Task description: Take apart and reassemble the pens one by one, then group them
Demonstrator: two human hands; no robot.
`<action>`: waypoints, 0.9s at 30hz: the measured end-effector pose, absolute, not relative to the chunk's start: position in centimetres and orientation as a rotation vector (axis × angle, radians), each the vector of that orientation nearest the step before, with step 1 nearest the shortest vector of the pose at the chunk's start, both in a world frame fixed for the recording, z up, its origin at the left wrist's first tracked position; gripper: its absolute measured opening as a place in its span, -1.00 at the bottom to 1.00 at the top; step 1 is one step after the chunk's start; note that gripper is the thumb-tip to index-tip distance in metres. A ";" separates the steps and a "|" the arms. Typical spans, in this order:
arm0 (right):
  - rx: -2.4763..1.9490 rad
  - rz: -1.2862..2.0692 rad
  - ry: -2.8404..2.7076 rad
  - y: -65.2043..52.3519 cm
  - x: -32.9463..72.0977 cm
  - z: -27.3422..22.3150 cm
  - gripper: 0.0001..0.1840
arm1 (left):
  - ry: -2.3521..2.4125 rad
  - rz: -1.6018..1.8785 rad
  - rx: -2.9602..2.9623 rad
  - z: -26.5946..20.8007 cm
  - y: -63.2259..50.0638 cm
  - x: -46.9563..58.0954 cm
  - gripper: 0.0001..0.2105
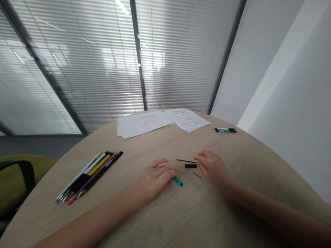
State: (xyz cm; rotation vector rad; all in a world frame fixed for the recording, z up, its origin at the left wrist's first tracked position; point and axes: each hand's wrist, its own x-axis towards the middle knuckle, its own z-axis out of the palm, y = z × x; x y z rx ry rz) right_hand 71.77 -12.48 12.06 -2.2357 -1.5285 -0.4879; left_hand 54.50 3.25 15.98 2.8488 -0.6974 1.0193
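Observation:
My left hand (158,176) is closed around a green pen barrel (178,182), whose hollow open end points out to the right past the thumb. My right hand (214,169) has its fingers pinched together at the right end of a thin black pen refill (185,161). Just below the refill, a short black tube-shaped pen part (190,166) lies on the table. A small spring (197,175) rests nearer to me, beside the right fingertips. The far end of the barrel is hidden under my left hand.
On the wooden table (160,220), a bundle of several pens (93,175) lies at left. Printed sheets (144,123) lie at the far edge. Two pens (225,130) are at the far right. A green chair (15,182) stands left, a white wall (292,113) right.

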 end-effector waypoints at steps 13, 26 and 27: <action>-2.350 -0.599 -1.685 -12.4 72.4 12.4 -0.92 | -0.397 1.066 3.156 14.4 6.4 55.1 -0.86; -2.254 -0.770 -1.610 -12.1 72.2 12.2 -0.90 | -0.149 0.907 3.321 14.1 7.2 55.3 -0.82; -2.223 -0.780 -1.600 -12.1 72.2 12.2 -0.89 | -0.102 0.882 3.332 14.1 7.2 55.3 -0.83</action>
